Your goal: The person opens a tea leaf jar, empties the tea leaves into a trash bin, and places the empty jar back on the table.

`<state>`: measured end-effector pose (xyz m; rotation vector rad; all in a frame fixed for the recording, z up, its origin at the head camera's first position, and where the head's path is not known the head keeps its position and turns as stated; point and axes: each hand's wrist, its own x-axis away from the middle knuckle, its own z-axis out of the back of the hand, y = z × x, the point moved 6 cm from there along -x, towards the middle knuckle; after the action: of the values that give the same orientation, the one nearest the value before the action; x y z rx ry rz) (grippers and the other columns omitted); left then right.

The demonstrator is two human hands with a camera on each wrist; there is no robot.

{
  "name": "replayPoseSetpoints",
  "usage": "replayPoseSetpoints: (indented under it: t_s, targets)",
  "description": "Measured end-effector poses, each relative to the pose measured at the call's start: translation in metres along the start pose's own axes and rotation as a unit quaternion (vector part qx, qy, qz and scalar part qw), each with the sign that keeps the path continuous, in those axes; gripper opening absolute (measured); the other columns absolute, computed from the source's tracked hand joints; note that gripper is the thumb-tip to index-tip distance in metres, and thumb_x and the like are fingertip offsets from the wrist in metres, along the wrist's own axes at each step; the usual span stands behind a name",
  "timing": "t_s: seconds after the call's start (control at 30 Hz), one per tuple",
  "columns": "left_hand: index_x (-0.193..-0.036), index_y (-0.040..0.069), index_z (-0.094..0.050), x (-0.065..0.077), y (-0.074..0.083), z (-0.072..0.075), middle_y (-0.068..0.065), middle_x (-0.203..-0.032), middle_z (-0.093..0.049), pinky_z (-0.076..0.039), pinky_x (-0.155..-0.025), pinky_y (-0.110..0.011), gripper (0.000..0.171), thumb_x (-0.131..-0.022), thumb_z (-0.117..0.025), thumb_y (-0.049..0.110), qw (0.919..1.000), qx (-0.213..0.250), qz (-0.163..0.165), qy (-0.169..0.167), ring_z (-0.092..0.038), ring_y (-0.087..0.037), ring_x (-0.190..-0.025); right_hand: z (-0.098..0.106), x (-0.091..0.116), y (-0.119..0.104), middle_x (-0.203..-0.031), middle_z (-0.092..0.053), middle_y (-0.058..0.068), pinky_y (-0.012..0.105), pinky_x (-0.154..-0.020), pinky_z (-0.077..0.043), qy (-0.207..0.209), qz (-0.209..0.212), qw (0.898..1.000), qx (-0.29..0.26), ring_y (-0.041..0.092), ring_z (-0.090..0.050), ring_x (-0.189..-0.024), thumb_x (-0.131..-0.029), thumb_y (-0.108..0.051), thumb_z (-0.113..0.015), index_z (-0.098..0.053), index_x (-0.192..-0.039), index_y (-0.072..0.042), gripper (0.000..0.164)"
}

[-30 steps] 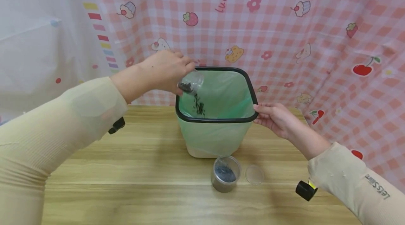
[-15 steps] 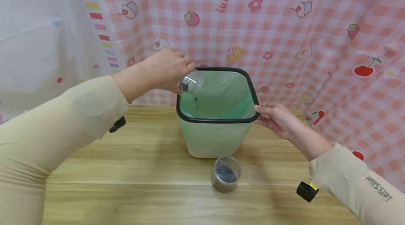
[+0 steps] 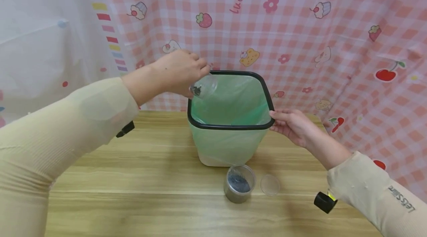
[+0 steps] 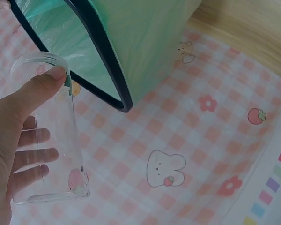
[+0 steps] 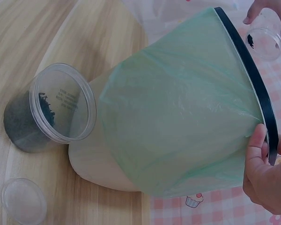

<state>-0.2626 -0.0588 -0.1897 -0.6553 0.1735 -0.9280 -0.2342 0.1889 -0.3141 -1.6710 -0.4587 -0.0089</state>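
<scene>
My left hand (image 3: 178,72) grips a clear cup (image 3: 207,86), tipped mouth-down over the left side of a trash can (image 3: 230,152). A small dark clump clings inside the cup. The left wrist view shows the thumb (image 4: 44,86) across the front of the nearly see-through cup, other fingers behind it. A green bag lines the can, folded over under its black rim (image 3: 230,127). At the rim's right side, my right hand (image 3: 293,127) pinches the edge, thumb outside. The bottom of the can's inside is hidden.
On the wooden table (image 3: 133,185), in front of the can, stands an open clear plastic tub (image 5: 61,105) holding dark shreds. Right of it lies a round clear lid (image 3: 270,185). A pink checked curtain (image 3: 227,18) hangs close behind the can.
Dark flakes were pouring from the cup into the can; the stream thinned and has stopped, with only a small clump left inside. My right hand has stayed on the rim.
</scene>
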Motion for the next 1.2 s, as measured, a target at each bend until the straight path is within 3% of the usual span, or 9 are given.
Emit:
replayPoseSetpoints:
  t_s: [0.43, 0.73, 1.03, 1.13, 1.2]
  targets:
    - [-0.135, -0.004, -0.042, -0.001, 0.004, 0.002, -0.020, -0.131, -0.050, -0.046, -0.092, -0.042, 0.083, -0.078, -0.068, 0.050, 0.9987, -0.043, -0.026, -0.009, -0.053, -0.033, -0.110, -0.001, 0.000, 0.001, -0.079, -0.062, 0.001, 0.021, -0.070, -0.052, 0.004, -0.002, 1.000, 0.000, 0.008, -0.060, -0.070, -0.096, -0.011, -0.050, -0.049, -0.103, 0.003, 0.016]
    - [-0.130, -0.003, -0.046, 0.002, 0.008, 0.008, -0.018, -0.128, -0.052, -0.046, -0.090, -0.040, 0.076, -0.078, -0.068, 0.048, 0.9956, -0.079, -0.049, 0.008, -0.054, -0.032, -0.106, -0.001, 0.000, 0.000, -0.079, -0.062, 0.002, 0.021, -0.070, -0.052, 0.003, -0.002, 1.000, -0.003, 0.009, -0.060, -0.071, -0.096, -0.011, -0.051, -0.051, -0.100, 0.002, 0.014]
    - [-0.123, 0.000, -0.053, 0.002, 0.023, 0.013, -0.015, -0.114, -0.057, -0.047, -0.082, -0.036, 0.041, -0.089, -0.057, 0.023, 0.9778, -0.160, -0.112, 0.075, -0.056, -0.029, -0.097, -0.001, -0.001, 0.000, -0.080, -0.064, 0.001, 0.021, -0.071, -0.052, 0.005, -0.003, 1.000, -0.001, 0.009, -0.061, -0.072, -0.096, -0.011, -0.051, -0.052, -0.100, 0.001, 0.013]
    - [-0.120, 0.002, -0.055, 0.000, 0.031, 0.013, -0.014, -0.110, -0.059, -0.046, -0.082, -0.036, 0.032, -0.091, -0.056, 0.014, 0.9657, -0.202, -0.135, 0.090, -0.057, -0.028, -0.095, -0.001, -0.001, 0.000, -0.081, -0.064, 0.001, 0.021, -0.071, -0.052, 0.003, 0.001, 1.000, -0.002, 0.009, -0.061, -0.073, -0.095, -0.011, -0.051, -0.054, -0.099, 0.000, 0.012]
    - [-0.120, 0.003, -0.056, -0.001, 0.038, 0.011, -0.013, -0.110, -0.059, -0.046, -0.085, -0.036, 0.029, -0.092, -0.056, 0.010, 0.9534, -0.238, -0.161, 0.093, -0.057, -0.028, -0.097, -0.001, -0.001, 0.000, -0.081, -0.064, 0.002, 0.022, -0.071, -0.052, 0.001, 0.002, 1.000, -0.002, 0.009, -0.061, -0.073, -0.095, -0.011, -0.051, -0.055, -0.098, 0.000, 0.012]
